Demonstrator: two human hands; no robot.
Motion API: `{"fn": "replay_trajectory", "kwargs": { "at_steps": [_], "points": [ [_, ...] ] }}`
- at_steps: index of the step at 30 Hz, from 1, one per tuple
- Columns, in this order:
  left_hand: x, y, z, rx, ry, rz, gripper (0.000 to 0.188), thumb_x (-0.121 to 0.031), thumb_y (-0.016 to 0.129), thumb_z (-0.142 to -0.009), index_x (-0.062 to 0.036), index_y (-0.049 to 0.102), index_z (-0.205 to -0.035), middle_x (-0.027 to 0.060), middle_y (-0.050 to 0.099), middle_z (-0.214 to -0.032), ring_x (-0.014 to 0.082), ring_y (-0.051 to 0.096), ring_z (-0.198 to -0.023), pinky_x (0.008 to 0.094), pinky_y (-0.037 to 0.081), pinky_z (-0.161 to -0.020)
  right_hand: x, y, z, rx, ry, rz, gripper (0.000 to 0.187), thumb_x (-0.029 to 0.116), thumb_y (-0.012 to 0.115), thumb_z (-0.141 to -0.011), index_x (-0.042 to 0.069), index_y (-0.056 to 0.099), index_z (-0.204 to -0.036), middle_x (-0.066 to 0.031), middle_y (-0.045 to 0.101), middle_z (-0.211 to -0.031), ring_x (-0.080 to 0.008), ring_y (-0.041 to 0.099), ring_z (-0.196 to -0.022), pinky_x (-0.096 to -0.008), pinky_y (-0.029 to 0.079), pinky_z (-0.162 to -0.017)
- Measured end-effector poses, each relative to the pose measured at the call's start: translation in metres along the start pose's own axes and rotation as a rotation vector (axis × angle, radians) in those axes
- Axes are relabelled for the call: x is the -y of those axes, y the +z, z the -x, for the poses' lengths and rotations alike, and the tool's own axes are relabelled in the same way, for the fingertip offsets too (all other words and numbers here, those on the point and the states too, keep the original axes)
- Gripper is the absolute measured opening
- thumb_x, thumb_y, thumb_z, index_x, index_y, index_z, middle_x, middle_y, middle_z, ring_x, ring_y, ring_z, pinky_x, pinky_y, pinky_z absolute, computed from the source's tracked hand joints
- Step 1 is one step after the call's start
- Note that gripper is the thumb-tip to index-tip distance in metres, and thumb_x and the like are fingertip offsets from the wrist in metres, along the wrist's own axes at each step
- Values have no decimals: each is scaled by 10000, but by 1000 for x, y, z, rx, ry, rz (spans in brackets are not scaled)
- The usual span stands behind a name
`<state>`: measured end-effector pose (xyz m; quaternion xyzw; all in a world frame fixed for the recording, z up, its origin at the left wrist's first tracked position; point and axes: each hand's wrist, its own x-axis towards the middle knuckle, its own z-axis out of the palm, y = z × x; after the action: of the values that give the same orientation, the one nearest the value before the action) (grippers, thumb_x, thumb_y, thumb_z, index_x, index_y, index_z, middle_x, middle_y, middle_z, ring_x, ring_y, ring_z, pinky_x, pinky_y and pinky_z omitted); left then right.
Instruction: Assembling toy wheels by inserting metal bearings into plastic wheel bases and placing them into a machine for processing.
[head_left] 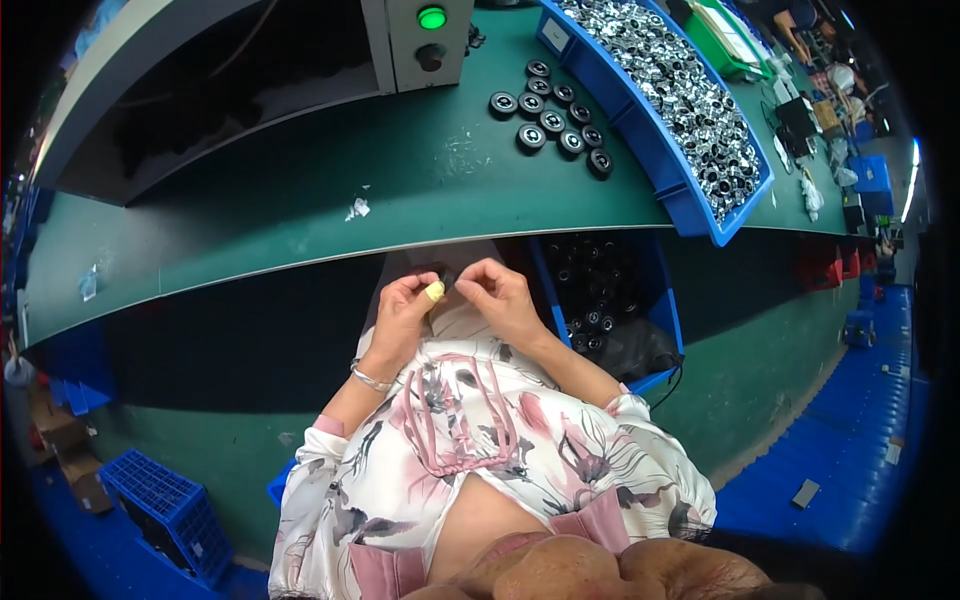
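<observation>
Both my hands are over my lap, just below the bench's front edge. My left hand (402, 315) is closed in a pinch, with a yellow wrap (435, 291) on its thumb. Against its fingertips sits a small dark part (447, 277), mostly hidden, so its exact kind does not show. My right hand (503, 305) is close beside it, thumb and forefinger pressed together near the dark part. Whatever that pinch holds is too small to make out. To the right of my hands is a blue bin (675, 325) with several black round parts (597, 320) inside.
On the green bench (400, 190) stand several black round parts (552, 121) in a cluster. A long blue bin (640, 130) of shiny metal parts lies to their right. A grey machine (420, 75) with a lit green button is at the back left. A blue crate (165, 510) sits lower left.
</observation>
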<state>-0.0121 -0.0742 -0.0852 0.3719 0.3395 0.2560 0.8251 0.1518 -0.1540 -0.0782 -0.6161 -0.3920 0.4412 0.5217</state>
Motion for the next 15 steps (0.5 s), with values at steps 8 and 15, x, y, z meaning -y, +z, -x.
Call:
{"fn": "replay_trajectory", "kwargs": {
  "at_steps": [8, 15],
  "points": [
    [-2, -8, -1, -4, 79, -295, 155, -39, 677, -924, 42, 654, -1054, 47, 678, -1018, 86, 628, -919, 224, 514, -819, -7, 9, 0, -28, 256, -337, 135, 137, 718, -919, 5, 689, -930, 27, 648, -790, -27, 557, -671, -187, 456, -610],
    [12, -11, -3, 48, 64, -290, 165, -26, 674, -923, 36, 634, -1072, 19, 650, -1013, 70, 615, -886, 212, 506, -798, 0, 4, -1, 20, 266, -308, 192, 195, 701, -933, 5, 686, -910, 47, 609, -756, -17, 495, -635, -183, 396, -578]
  ]
}}
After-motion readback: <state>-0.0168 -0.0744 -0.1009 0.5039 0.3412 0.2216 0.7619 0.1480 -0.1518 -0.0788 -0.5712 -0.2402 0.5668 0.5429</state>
